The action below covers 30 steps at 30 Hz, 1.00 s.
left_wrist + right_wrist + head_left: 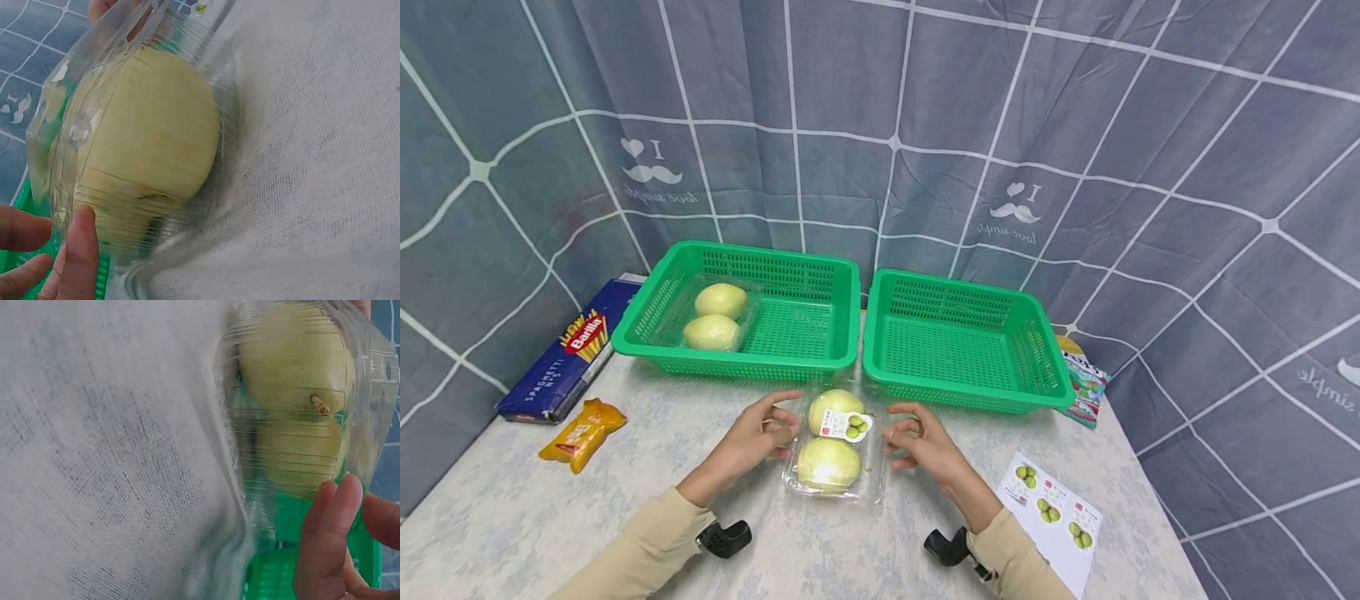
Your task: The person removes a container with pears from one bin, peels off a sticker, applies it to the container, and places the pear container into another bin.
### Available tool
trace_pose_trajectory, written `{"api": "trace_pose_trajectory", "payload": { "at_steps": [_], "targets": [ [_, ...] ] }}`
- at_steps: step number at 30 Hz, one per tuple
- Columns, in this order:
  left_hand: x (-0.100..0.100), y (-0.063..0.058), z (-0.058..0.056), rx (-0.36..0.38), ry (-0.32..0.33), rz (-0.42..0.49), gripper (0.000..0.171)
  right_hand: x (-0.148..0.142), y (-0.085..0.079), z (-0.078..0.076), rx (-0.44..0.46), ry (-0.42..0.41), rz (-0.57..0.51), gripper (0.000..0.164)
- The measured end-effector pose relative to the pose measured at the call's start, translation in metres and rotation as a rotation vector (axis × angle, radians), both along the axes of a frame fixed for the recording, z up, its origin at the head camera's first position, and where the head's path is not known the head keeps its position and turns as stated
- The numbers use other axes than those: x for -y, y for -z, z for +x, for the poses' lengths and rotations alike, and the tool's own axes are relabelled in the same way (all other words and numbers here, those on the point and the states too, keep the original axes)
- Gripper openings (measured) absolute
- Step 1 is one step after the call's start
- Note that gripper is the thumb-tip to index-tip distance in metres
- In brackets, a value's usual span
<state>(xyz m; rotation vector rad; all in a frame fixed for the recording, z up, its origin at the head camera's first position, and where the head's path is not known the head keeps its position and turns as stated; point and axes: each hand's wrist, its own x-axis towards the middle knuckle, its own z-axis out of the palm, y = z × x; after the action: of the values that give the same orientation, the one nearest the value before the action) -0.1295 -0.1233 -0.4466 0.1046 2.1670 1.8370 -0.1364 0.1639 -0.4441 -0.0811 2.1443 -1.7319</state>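
A clear plastic clamshell box (871,479) sits in front of me on the table, with two pale yellow melons (829,463) inside. Across its lid lies a white sticker (846,425) printed with green fruit. My left hand (752,442) is at the box's left side, thumb and fingertips at the rim. At the opposite side my right hand (928,446) has its thumb and fingers around the rim. Both wrist views show fingertips (81,234) against the plastic edge, with a melon (294,356) behind the clear ridged wall.
Behind stand two green baskets; the left basket (797,364) holds another boxed pair of melons (721,300), while the right basket (955,392) is beside it. Leftward lie a spaghetti box (561,367) and an orange packet (583,433). A sticker sheet (1052,517) and a colourful bag (1084,387) are rightward.
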Motion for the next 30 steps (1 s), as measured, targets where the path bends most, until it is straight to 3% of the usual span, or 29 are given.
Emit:
{"api": "trace_pose_trajectory", "payload": {
  "at_steps": [16,30],
  "targets": [
    [-0.001,0.001,0.004,0.027,-0.002,-0.007,0.060,0.000,-0.004,0.011,-0.010,0.047,-0.027,0.050],
    [-0.001,-0.020,0.025,0.006,0.074,0.044,0.063,-0.012,-0.028,0.037,0.002,0.034,-0.068,0.054]
  ]
}}
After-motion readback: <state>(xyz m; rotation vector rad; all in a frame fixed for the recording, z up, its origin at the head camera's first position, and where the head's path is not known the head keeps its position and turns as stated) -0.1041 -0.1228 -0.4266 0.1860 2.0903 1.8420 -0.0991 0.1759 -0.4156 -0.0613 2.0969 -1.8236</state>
